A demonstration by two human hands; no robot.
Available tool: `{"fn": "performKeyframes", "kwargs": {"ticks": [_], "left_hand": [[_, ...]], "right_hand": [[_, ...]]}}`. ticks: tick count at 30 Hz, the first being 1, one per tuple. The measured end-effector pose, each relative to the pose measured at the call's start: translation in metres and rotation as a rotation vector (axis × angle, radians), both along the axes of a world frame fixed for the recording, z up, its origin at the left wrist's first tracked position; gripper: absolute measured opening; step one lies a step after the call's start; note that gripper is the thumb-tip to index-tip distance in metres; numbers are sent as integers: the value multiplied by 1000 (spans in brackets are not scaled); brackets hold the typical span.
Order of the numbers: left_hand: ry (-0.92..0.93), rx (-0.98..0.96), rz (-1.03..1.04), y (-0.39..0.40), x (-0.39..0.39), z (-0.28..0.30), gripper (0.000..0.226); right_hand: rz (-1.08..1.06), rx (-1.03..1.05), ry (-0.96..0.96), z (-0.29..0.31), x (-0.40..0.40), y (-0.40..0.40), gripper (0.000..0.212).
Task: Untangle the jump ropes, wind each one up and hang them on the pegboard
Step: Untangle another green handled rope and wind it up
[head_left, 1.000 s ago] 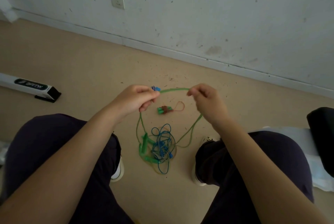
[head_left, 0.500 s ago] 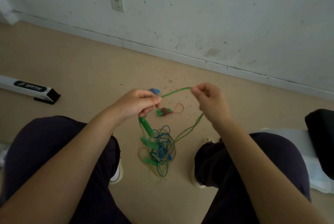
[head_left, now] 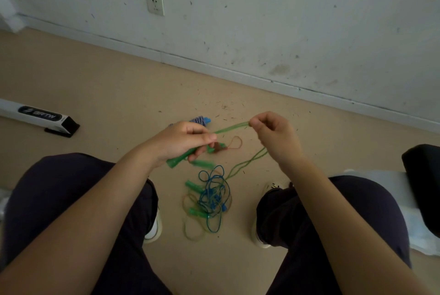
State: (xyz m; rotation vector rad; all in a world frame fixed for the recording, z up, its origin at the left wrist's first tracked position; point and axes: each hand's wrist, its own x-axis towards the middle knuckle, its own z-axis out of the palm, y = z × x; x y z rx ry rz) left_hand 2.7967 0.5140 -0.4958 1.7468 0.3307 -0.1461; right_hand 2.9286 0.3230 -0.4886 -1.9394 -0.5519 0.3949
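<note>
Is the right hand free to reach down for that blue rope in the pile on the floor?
Probably not yet. The right hand is pinching the green rope, stretched across to the left hand. Nothing lies over the blue rope itself.

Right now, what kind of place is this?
Probably a bare, scuffed indoor room, not a gym: a marked white wall with a wall socket, a plain beige floor littered with debris, and tangled jump ropes on it.
</note>
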Motion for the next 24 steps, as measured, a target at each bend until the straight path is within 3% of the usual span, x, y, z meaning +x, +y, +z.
{"fn": "performKeyframes", "kwargs": {"ticks": [4, 8, 12, 18, 20, 24], "left_hand": [[22, -13, -53, -3, 0, -4, 18], [57, -19, -111, -10, 1, -5, 16], [62, 10, -118, -5, 0, -3, 19], [44, 52, -45, 4, -4, 1, 25], [61, 28, -72, 2, -5, 2, 26], [87, -34, -138, -9, -6, 2, 21]], "right_hand": [[216, 12, 163, -1, -5, 0, 11], [365, -50, 186, -8, -14, 5, 6], [291, -4, 191, -6, -10, 4, 11], [-118, 237, 280, 4, 7, -4, 14], [-28, 222, 275, 5, 4, -4, 7], [353, 18, 264, -1, -17, 3, 17]]}}
